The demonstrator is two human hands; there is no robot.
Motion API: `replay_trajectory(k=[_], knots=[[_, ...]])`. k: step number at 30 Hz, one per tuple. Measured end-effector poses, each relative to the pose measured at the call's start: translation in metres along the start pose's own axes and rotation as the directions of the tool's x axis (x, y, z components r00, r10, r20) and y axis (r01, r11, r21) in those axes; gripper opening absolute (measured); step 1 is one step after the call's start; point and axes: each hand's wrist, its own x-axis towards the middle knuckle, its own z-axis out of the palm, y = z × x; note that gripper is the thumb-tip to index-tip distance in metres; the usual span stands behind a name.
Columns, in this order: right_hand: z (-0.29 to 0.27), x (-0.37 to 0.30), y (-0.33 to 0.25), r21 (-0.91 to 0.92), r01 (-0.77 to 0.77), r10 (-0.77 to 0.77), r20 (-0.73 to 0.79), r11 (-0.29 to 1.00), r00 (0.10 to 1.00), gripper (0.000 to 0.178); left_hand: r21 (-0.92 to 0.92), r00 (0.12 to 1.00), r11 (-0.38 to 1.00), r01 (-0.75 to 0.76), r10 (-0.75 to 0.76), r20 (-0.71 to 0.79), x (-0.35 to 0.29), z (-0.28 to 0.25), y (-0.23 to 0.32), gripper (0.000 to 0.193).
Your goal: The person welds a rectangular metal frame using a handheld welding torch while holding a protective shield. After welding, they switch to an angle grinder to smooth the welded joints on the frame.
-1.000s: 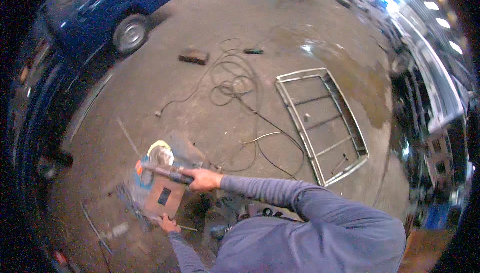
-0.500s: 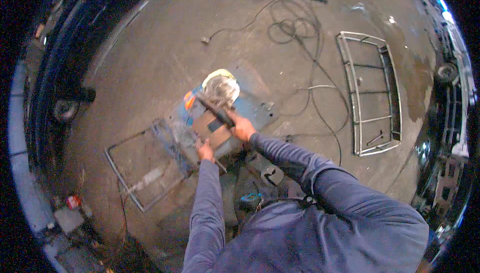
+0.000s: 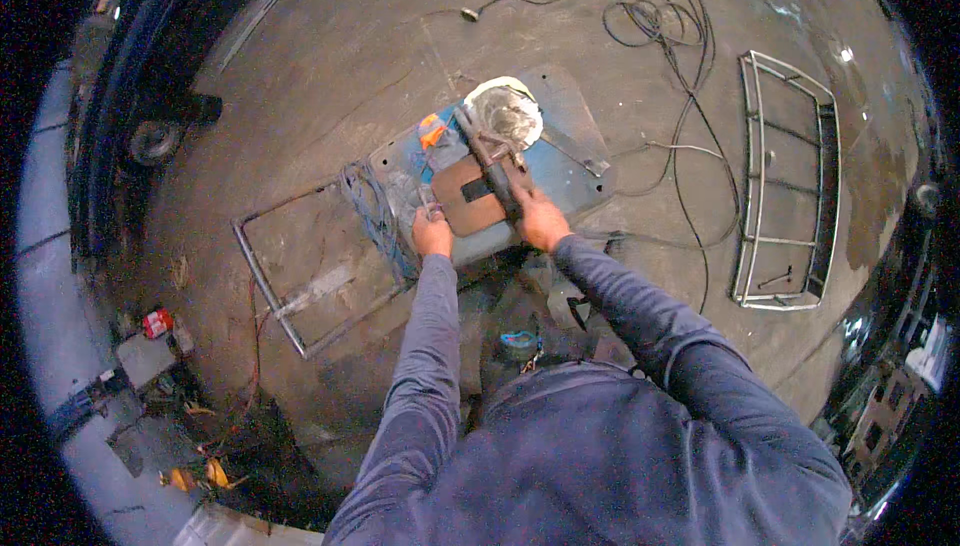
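My right hand (image 3: 541, 222) is wrapped round the near end of a long, dark tool (image 3: 496, 168), which slants away to the far left. Beneath the tool lies a brown panel with rounded corners (image 3: 470, 214) and a dark rectangular window (image 3: 474, 191). My left hand (image 3: 434, 234) is closed at the panel's near left edge, beside crumpled clear plastic (image 3: 404, 194); what its fingers grip is too small to make out. All this rests on a worn blue-grey tabletop (image 3: 572, 142). Beyond the tool sits a round, whitish, smeared container (image 3: 508, 111), with an orange item (image 3: 432, 131) to its left.
A bundle of grey-blue strands (image 3: 368, 208) hangs at the table's left side, over a rectangular metal frame (image 3: 268, 286) on the floor. Black cable (image 3: 655, 21) lies coiled at the far right. Further right is a welded metal rack (image 3: 750, 186). Vehicles flank both sides.
The view has shifted, so the table appears farther right and higher. The tool stays in my right hand over the panel, standing steeper in the picture. My left hand remains at the panel's edge.
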Motion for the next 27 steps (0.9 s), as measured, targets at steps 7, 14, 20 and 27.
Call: replay_trajectory(k=[7,14,20,27], knots=[[-0.048,-0.097,0.153,0.011,-0.153,0.154,-0.016,0.988,0.988,0.063,0.085,0.989,0.986,0.140,-0.143,0.026,0.025,0.000,-0.021,0.038],[-0.035,-0.306,0.245,0.007,-0.687,0.687,-0.001,0.727,0.727,0.057,0.139,0.975,0.990,0.010,-0.041,0.217,0.038,0.007,-0.037,0.056],[0.026,-0.401,0.226,0.157,-0.822,0.814,0.131,0.547,0.566,0.054,0.289,0.928,0.955,-0.071,-0.043,0.370,0.057,-0.010,-0.048,0.069],[0.056,-0.412,0.213,0.351,-0.625,0.663,0.015,0.698,0.749,0.047,0.448,0.930,0.894,0.029,-0.189,0.316,0.029,-0.026,-0.008,0.070]])
